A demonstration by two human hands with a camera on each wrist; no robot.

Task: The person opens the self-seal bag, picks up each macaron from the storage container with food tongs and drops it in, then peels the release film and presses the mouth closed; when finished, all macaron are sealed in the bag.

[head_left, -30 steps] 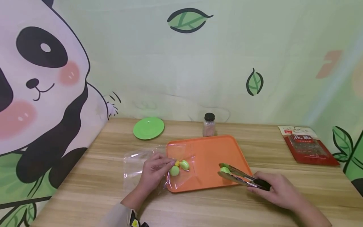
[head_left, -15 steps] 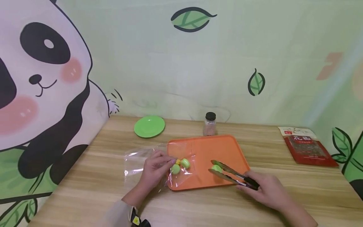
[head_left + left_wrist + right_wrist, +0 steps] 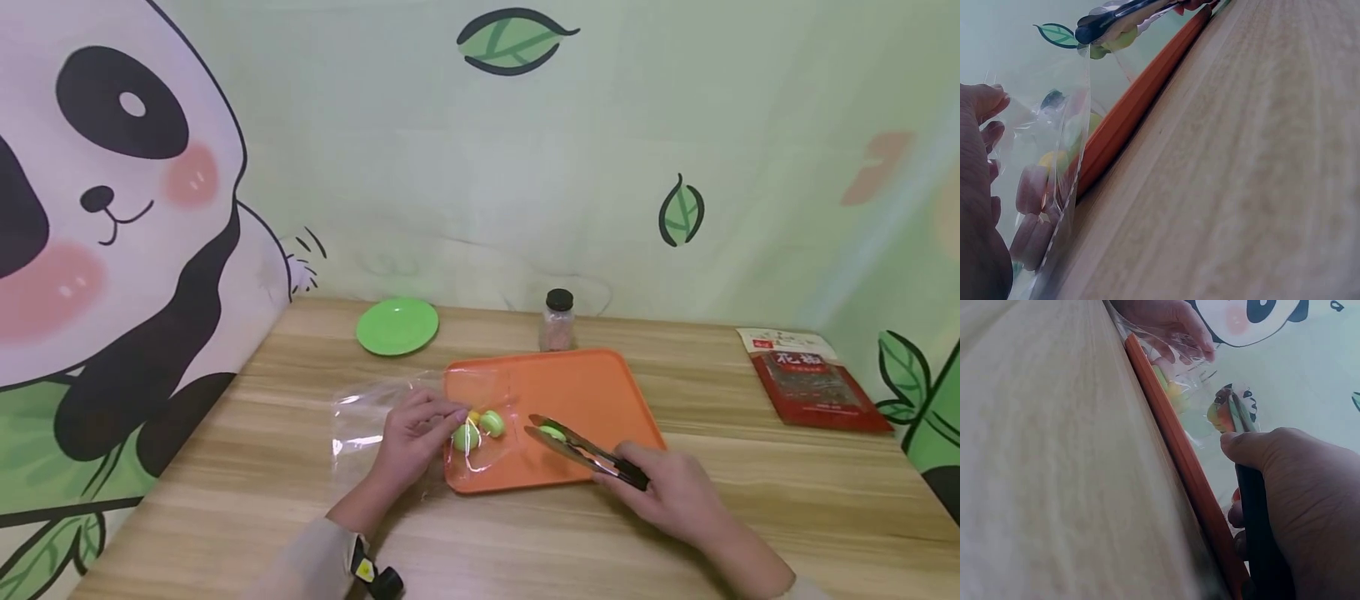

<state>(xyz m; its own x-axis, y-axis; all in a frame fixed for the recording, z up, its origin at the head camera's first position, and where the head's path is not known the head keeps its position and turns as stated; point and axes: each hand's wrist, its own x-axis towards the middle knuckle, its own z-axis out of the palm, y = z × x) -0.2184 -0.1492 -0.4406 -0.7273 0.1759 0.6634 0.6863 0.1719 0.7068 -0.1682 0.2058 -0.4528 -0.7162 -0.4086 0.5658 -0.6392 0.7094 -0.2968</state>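
A clear plastic bag [image 3: 356, 421] lies partly over the left side of an orange tray [image 3: 577, 379]. My left hand [image 3: 408, 442] pinches the bag near its mouth. Inside the bag are green macarons [image 3: 492, 423], and the left wrist view also shows pinkish macarons [image 3: 1030, 240] and a yellow one [image 3: 1054, 160]. My right hand [image 3: 671, 492] grips black-handled metal tongs [image 3: 587, 452] over the tray. Between the tong tips is another green macaron [image 3: 553, 432], just right of the bag.
Behind the tray stands a jar [image 3: 557, 323] with a black lid. A green plate [image 3: 397, 326] lies at the back left. On the right is a red spice packet [image 3: 817, 387]. The wooden table [image 3: 525, 542] meets a printed backdrop [image 3: 420, 167].
My right hand has moved left, bringing the tongs and the green macaron across the tray toward the bag. The left hand keeps its pinch on the bag, almost still.
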